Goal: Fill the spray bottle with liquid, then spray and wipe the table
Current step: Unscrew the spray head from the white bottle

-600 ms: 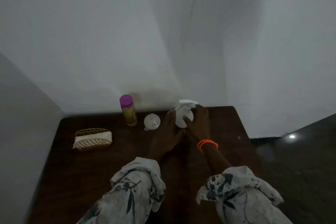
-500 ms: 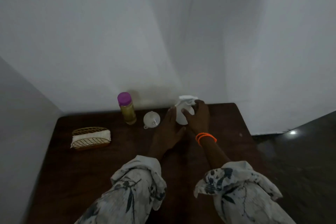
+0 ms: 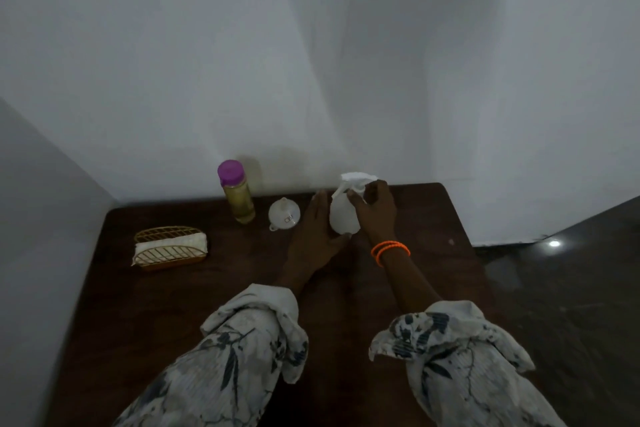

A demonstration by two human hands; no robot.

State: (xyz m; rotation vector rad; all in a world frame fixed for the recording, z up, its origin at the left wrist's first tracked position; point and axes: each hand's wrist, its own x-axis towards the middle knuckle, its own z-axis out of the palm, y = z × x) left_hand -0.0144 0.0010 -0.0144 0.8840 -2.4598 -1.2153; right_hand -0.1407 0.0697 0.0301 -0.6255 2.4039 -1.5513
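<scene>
A white spray bottle [image 3: 341,217] stands upright at the back of the dark wooden table [image 3: 214,291]. My left hand [image 3: 317,232] wraps around the bottle's body from the left. My right hand [image 3: 375,208], with orange bangles at the wrist, grips the white spray head at the top. To the left lies a small white funnel [image 3: 284,213]. A bottle of yellowish liquid with a purple cap [image 3: 237,192] stands farther left by the wall.
A gold wire holder with a folded white cloth [image 3: 169,246] sits near the table's left side. White walls close in behind and on the left. Dark floor lies beyond the table's right edge.
My right hand has shifted up onto the spray head. My left hand has closed tighter around the bottle's body. The bottle stays in its place.
</scene>
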